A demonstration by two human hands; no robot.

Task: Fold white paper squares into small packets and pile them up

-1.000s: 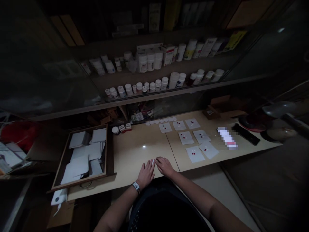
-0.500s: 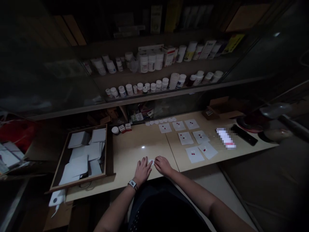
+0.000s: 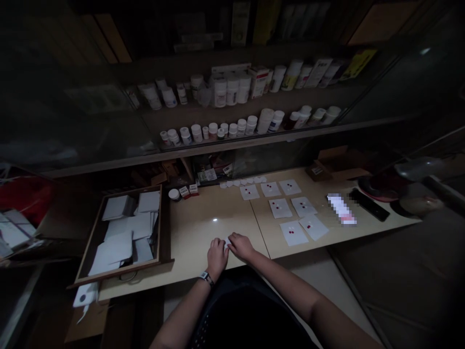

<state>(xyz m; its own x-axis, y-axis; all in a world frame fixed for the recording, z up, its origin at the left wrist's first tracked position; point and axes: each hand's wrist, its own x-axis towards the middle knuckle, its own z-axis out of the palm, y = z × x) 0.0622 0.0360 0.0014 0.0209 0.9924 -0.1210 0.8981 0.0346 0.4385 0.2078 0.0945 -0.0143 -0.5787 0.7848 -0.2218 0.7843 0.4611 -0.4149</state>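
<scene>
Near the front edge of the table, a small folded piece of white paper (image 3: pixel 227 241) lies between my two hands, mostly covered by fingers. My left hand (image 3: pixel 217 255), with a watch at the wrist, has its fingers curled down and closed on the left side of the paper. From the other side my right hand (image 3: pixel 240 246) pinches it. To the right, several white paper squares (image 3: pixel 295 239) lie flat, bearing red and pale pills. Along the back sits a row of small folded white paper packets (image 3: pixel 242 182).
At left, an open wooden drawer (image 3: pixel 165 228) holds stacks of white paper. A white-lidded jar (image 3: pixel 174 195) and small boxes (image 3: pixel 189 191) stand behind. To the right are a lit phone (image 3: pixel 341 209), a dark phone (image 3: pixel 369 204) and a cardboard box (image 3: pixel 337 165). Shelves of pill bottles (image 3: pixel 232 92) rise ahead.
My left hand has gone from stretched fingers to curled ones and turned inward, its thumb closer to my right hand. My right hand has shifted slightly left. The camera view has moved a little.
</scene>
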